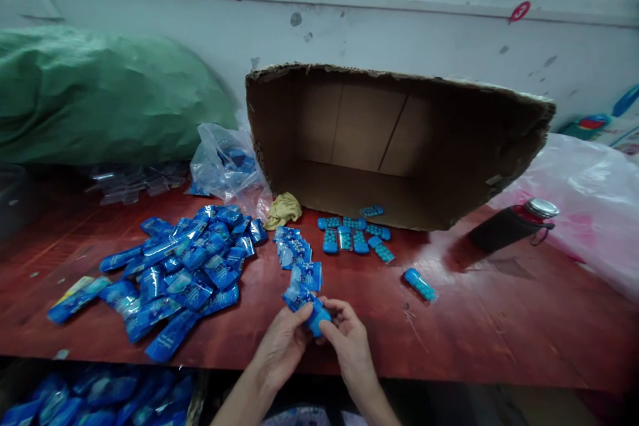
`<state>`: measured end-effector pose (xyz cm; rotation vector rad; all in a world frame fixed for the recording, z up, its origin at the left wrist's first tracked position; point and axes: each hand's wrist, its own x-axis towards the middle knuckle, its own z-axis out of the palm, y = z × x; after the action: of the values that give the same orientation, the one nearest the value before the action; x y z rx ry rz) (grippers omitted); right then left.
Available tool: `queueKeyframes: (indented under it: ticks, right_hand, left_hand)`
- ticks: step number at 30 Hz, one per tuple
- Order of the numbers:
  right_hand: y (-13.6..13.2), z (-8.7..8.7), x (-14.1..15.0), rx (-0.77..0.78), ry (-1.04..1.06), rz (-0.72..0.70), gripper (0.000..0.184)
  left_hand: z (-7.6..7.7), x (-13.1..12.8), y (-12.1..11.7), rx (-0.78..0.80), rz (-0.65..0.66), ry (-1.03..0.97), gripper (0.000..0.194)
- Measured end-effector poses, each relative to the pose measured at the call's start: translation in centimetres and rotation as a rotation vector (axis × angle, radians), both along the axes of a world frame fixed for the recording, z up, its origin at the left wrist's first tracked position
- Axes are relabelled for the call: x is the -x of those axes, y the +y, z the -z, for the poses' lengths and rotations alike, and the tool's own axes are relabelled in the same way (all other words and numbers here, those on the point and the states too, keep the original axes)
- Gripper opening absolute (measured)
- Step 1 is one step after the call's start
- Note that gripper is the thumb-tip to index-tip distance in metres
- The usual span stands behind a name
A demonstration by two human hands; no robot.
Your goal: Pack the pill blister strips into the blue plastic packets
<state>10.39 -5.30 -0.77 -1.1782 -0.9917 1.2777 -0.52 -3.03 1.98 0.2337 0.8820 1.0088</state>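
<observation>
My left hand (283, 345) and my right hand (348, 336) meet at the near edge of the red table (499, 326). Both pinch one small blue packet (315, 317) between the fingertips. A short row of similar blue sachets (298, 259) runs away from my hands toward the box. A large heap of blue sachets (180, 266) lies to the left. Several teal blister-like items (352, 236) lie at the mouth of the cardboard box (399, 146), and a single one (420, 285) lies apart to the right.
The open cardboard box lies on its side against a white wall. A green bag (90, 93) bulges at the left, a clear plastic bag (224, 166) beside it. A yellow cloth (283, 208), a dark bottle (514, 223) and pink-white plastic (589, 206) lie around. More blue sachets (94, 399) sit below the table.
</observation>
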Motion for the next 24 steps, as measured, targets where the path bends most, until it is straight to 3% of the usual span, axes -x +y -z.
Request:
queueKeyframes:
  ticks: [2, 5, 7, 11, 17, 20, 24]
  right_hand:
    - [-0.1, -0.2, -0.2, -0.058, -0.114, 0.013, 0.016]
    - [-0.2, -0.8, -0.9, -0.270, -0.333, -0.005, 0.015]
    - [-0.1, -1.3, -1.3, -0.342, -0.365, -0.042, 0.018]
    - [0.8, -1.9, -2.1, -0.287, -0.268, -0.100, 0.041]
    - [1.2, -2.3, -2.8, -0.112, 0.047, -0.422, 0.063]
    - [1.2, -2.5, -3.0, -0.075, 0.023, -0.430, 0.066]
    - [1.5, -2.9, -3.0, -0.110, -0.086, -0.378, 0.055]
  left_hand:
    - [-0.1, 0.0, 0.0, -0.001, -0.009, 0.022, 0.010]
    - [0.0, 0.2, 0.3, 0.037, -0.053, 0.054, 0.009]
    - [0.1, 0.5, 0.4, 0.036, -0.039, 0.041, 0.009]
    - [0.5, 1.2, 0.5, -0.022, 0.062, -0.047, 0.013]
    - [0.4, 1.4, 0.2, -0.041, 0.229, -0.172, 0.021]
    - [0.2, 1.2, 0.0, -0.053, 0.258, -0.181, 0.021]
    - [0.4, 0.6, -0.4, -0.040, 0.193, -0.176, 0.016]
